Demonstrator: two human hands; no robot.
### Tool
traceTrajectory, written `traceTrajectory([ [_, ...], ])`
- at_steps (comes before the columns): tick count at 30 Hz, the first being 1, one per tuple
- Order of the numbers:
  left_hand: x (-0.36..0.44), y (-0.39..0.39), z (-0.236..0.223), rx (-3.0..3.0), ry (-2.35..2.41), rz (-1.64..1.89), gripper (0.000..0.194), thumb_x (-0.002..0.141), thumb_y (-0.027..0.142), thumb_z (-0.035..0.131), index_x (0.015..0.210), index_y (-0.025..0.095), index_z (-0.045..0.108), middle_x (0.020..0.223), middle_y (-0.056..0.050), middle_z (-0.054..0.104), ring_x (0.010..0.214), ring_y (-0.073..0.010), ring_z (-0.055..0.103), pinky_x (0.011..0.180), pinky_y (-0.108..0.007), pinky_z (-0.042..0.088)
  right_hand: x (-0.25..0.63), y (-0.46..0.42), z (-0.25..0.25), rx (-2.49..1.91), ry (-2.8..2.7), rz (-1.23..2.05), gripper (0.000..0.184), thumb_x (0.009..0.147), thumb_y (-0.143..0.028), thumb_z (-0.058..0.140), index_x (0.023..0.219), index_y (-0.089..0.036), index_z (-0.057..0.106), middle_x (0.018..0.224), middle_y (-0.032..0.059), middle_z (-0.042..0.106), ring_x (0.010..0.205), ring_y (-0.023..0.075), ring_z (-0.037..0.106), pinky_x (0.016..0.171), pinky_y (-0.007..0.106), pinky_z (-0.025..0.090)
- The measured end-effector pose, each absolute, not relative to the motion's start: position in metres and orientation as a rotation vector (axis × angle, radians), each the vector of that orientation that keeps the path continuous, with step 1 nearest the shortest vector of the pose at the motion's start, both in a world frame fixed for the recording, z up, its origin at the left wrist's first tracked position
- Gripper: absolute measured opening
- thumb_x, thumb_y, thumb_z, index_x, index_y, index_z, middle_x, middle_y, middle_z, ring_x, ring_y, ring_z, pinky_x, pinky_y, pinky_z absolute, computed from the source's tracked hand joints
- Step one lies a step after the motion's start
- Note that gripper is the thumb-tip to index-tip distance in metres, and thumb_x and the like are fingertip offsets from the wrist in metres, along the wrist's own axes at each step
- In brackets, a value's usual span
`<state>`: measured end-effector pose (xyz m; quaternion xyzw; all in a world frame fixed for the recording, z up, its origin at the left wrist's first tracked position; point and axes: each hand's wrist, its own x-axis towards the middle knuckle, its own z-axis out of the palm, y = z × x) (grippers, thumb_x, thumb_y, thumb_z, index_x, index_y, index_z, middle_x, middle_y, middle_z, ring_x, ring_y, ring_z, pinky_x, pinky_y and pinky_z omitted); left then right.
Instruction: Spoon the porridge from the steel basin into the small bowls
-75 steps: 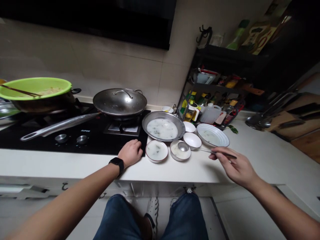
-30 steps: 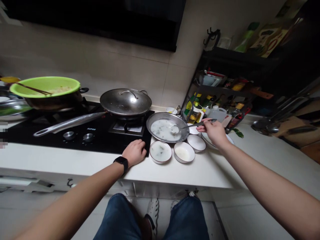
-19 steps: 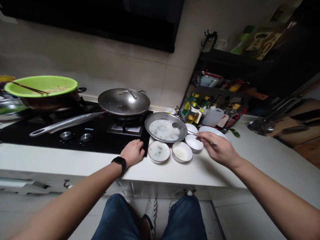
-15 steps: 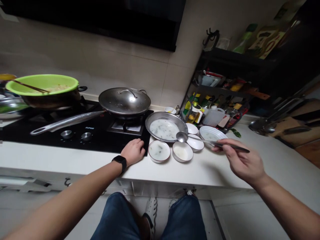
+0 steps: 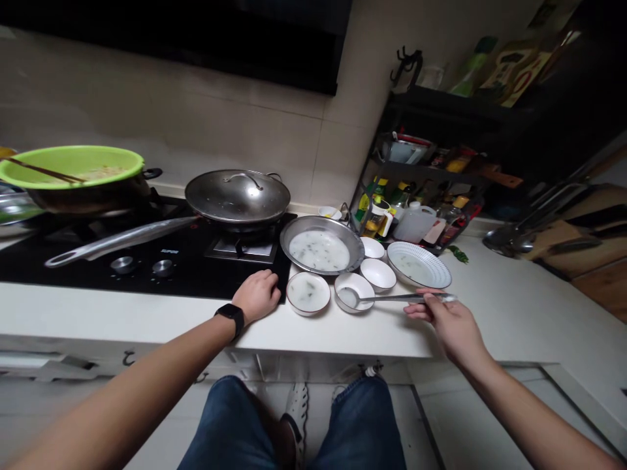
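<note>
My right hand (image 5: 448, 318) grips the handle of a metal ladle (image 5: 386, 298) whose bowl rests inside a small white bowl (image 5: 354, 291) near the counter's front. My left hand (image 5: 257, 295) lies curled on the counter by the stove's edge, holding nothing I can see, a black watch on its wrist. Left of the ladle's bowl stands another small bowl (image 5: 308, 293) with white soup. Behind them sits a metal basin (image 5: 321, 244) of white soup with green bits. Two more small white bowls (image 5: 377, 274) and a ribbed white plate (image 5: 418, 264) stand to the right.
A black gas stove (image 5: 147, 258) holds a lidded wok (image 5: 238, 196) with a long handle and a pot topped by a green bowl (image 5: 71, 166) with chopsticks. A black rack (image 5: 431, 189) of bottles and condiments stands at the back right. My legs show below the counter edge.
My right hand carried the ladle from the metal basin back toward me and lowered its bowl into the small white bowl. My left hand has stayed put.
</note>
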<state>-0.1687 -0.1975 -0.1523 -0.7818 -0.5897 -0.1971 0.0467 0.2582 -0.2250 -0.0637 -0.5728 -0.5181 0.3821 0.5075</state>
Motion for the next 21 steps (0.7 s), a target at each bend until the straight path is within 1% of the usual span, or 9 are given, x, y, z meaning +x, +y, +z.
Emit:
traceTrajectory([
  [2,-0.169,-0.197,-0.153,-2.390,-1.795,-0.608,0.014,0.089,0.021,0.052,0.085,0.020,0.065,0.089,-0.010,0.065,0.090,-0.0267,0.063,0.087,-0.041,0.051,0.259,-0.221,-0.060,-1.419,-1.056,1.009,0.032,0.087,-0.042,0.078,0.096,-0.014,0.066,0.066,0.0123,0.076,0.063,0.0233,0.078,0.061,0.028,0.067],
  [5,-0.169,-0.197,-0.152,-2.391,-1.791,-0.599,0.014,0.090,0.021,0.051,0.084,0.021,0.064,0.089,-0.010,0.064,0.090,-0.0263,0.062,0.088,-0.041,0.051,0.259,-0.218,-0.048,-1.430,-0.931,1.041,0.017,0.088,-0.026,0.075,0.093,-0.013,0.067,0.065,0.0122,0.075,0.061,0.0216,0.078,0.059,0.024,0.066],
  [7,-0.169,-0.197,-0.152,-2.390,-1.788,-0.592,0.014,0.090,0.021,0.051,0.084,0.021,0.063,0.089,-0.009,0.064,0.090,-0.0259,0.062,0.088,-0.040,0.050,0.261,-0.217,-0.036,-1.428,-0.922,1.028,0.009,0.090,-0.020,0.070,0.094,-0.013,0.067,0.065,0.0118,0.075,0.059,0.0203,0.077,0.059,0.023,0.066],
  [9,-0.169,-0.197,-0.152,-2.388,-1.782,-0.588,0.014,0.090,0.022,0.051,0.084,0.021,0.063,0.089,-0.009,0.064,0.090,-0.0258,0.063,0.088,-0.040,0.050,0.262,-0.213,-0.021,-1.425,-0.935,1.004,0.005,0.092,-0.018,0.067,0.093,-0.013,0.067,0.065,0.0108,0.075,0.057,0.0194,0.076,0.059,0.023,0.066],
  [12,-0.169,-0.197,-0.152,-2.385,-1.779,-0.574,0.014,0.091,0.021,0.050,0.083,0.021,0.062,0.088,-0.009,0.064,0.089,-0.0257,0.063,0.088,-0.040,0.050,0.262,-0.201,0.002,-1.423,-0.974,0.996,0.006,0.096,-0.018,0.065,0.092,-0.015,0.066,0.065,0.0096,0.075,0.058,0.0195,0.077,0.060,0.024,0.066],
  [16,-0.168,-0.198,-0.151,-2.389,-1.792,-0.575,0.015,0.091,0.021,0.050,0.084,0.021,0.063,0.089,-0.010,0.064,0.089,-0.0259,0.063,0.087,-0.040,0.051,0.252,-0.172,0.025,-1.424,-0.987,0.998,0.013,0.099,-0.012,0.058,0.089,-0.013,0.066,0.063,0.0108,0.073,0.056,0.0168,0.075,0.057,0.020,0.064],
  [19,-0.167,-0.199,-0.149,-2.389,-1.803,-0.586,0.014,0.090,0.021,0.050,0.084,0.020,0.063,0.089,-0.010,0.065,0.090,-0.0263,0.063,0.088,-0.041,0.051,0.234,-0.144,0.024,-1.424,-0.968,0.995,0.020,0.101,-0.009,0.050,0.089,-0.014,0.065,0.063,0.0106,0.073,0.057,0.0159,0.075,0.057,0.020,0.064],
  [21,-0.167,-0.199,-0.148,-2.388,-1.811,-0.588,0.014,0.090,0.021,0.051,0.083,0.021,0.063,0.089,-0.010,0.065,0.090,-0.0263,0.063,0.088,-0.041,0.051,0.220,-0.126,0.014,-1.403,-0.990,0.990,0.018,0.101,-0.011,0.050,0.090,-0.017,0.063,0.062,0.0086,0.072,0.058,0.0163,0.075,0.059,0.022,0.065],
])
